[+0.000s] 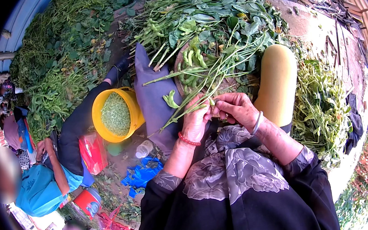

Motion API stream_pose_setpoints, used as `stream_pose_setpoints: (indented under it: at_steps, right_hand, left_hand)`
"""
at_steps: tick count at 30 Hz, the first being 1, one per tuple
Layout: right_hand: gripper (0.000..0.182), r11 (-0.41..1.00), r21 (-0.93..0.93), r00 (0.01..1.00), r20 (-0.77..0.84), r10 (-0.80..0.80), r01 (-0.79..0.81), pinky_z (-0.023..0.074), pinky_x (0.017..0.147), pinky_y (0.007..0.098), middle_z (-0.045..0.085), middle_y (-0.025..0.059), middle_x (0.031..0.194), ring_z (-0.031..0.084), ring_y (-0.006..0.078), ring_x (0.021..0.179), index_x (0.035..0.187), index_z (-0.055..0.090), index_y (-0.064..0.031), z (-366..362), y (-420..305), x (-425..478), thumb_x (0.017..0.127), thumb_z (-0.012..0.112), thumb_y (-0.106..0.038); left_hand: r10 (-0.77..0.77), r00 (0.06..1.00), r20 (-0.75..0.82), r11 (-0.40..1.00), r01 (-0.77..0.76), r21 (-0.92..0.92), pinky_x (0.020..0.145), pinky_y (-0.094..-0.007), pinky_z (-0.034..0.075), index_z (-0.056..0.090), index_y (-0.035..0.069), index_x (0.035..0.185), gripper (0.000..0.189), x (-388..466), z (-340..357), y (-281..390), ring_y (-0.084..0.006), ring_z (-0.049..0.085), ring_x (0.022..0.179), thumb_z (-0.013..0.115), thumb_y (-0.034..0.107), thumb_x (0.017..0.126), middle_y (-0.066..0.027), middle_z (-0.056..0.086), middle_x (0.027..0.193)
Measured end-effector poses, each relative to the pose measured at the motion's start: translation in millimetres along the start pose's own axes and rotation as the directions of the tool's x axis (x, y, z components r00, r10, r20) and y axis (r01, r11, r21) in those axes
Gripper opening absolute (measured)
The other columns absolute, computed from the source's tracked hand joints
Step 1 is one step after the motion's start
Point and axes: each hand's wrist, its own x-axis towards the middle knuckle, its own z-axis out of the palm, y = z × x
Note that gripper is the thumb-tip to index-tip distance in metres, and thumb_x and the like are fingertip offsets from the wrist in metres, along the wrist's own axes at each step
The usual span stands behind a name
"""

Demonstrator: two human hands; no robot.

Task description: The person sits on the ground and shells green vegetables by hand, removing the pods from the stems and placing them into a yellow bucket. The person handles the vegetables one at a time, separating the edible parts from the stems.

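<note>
My left hand [195, 117], with a red bead bracelet at the wrist, grips several green soybean stalks [220, 74] that fan out up and to the right. A green pod [212, 102] shows between the hands. The fingertips of my right hand [237, 107], which has a pale bangle, pinch at a small pod whose outline the fingers partly hide. More pods [194, 57] hang in a cluster just beyond, and a pair of pods [170, 99] lies over my purple-covered left leg [151, 78]. The yellow-covered knee [279, 78] is to the right.
A yellow bucket [97, 110] holding shelled green beans stands at my left. Cut soybean plants [206, 8] lie ahead, with stripped stalks [321, 110] at right. A co-worker in a blue top [40, 189] sits at left. Near me are a blue plastic bag [144, 173] and a clear container [144, 149].
</note>
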Motion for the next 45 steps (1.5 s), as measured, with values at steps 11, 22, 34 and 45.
stream_pose_setpoints:
  at_steps: [11, 22, 34, 45]
  right_hand:
    - [0.015, 0.992, -0.077, 0.994, -0.012, -0.106, 0.105, 0.0427, 0.052, 0.0208, 0.057, 0.0003, 0.065, 0.049, 0.0041, 0.058, 0.083, 0.059, 0.0034, 2, -5, 7, 0.087, 0.051, -0.009]
    - [0.015, 0.955, -0.177, 0.859, -0.422, -0.291, 0.237, 0.0406, 0.053, 0.0235, 0.056, -0.0006, 0.065, 0.047, 0.0057, 0.058, 0.083, 0.061, 0.0023, 8, 38, 67, 0.076, 0.066, -0.010]
    - [0.020, 0.978, 0.208, 0.988, -0.153, 0.006, 0.026, 0.0336, 0.039, 0.0199, 0.051, -0.0004, 0.060, 0.041, 0.0049, 0.046, 0.073, 0.052, -0.0049, -7, 6, 16, 0.088, 0.053, -0.019]
    - [0.020, 0.621, -0.668, 0.776, -0.102, -0.622, 0.410, 0.0471, 0.064, 0.0374, 0.059, 0.0196, 0.079, 0.058, 0.0364, 0.073, 0.100, 0.057, 0.0027, -4, 14, -5, 0.082, 0.053, -0.006]
  left_hand:
    - [0.138, 0.983, -0.119, 0.962, -0.104, 0.251, 0.048, -0.0162, 0.035, 0.051, 0.004, 0.088, 0.011, 0, 11, 12, -0.0033, 0.046, 0.056, 0.058, 0.010, 0.082, 0.0009, 0.052, 0.068]
    - [-0.010, 1.000, 0.018, 0.973, 0.014, -0.229, 0.054, -0.0194, 0.038, 0.047, -0.002, 0.110, 0.026, 11, -9, 12, -0.0104, 0.046, 0.067, 0.044, 0.009, 0.087, -0.0061, 0.052, 0.087]
    - [-0.037, 0.996, 0.080, 0.999, 0.038, -0.018, 0.054, -0.0154, 0.036, 0.057, 0.002, 0.107, 0.027, 32, 17, 1, -0.0048, 0.046, 0.066, 0.059, 0.017, 0.085, 0.0029, 0.053, 0.080]
    - [-0.019, 0.984, -0.179, 0.998, 0.029, 0.056, 0.052, -0.0154, 0.041, 0.059, 0.006, 0.092, 0.017, 26, 24, -5, -0.0047, 0.051, 0.063, 0.066, 0.015, 0.080, 0.0028, 0.057, 0.078]
